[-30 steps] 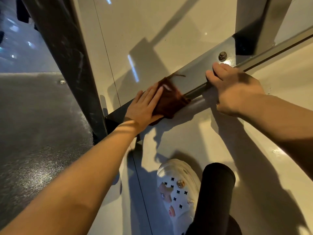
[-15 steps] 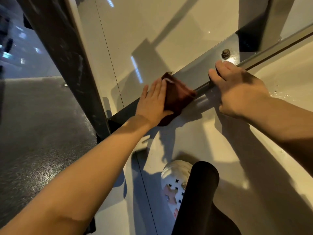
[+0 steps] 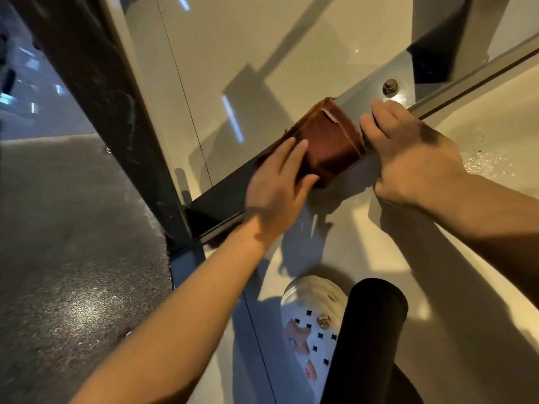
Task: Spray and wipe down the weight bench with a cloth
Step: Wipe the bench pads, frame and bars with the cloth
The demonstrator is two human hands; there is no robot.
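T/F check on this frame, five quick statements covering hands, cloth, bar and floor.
1. The left hand presses a brown cloth onto the metal bar with straight fingers. True.
2. The right hand holds a spray bottle. False: no bottle is in view; its fingers curl over the bar's edge beside the cloth.
3. A bolt sits on the bar beyond the right hand. True.
4. The cloth is white. False: it is brown.
5. The white shoe stands on the bar. False: it is on the pale floor, below the bar in the picture.
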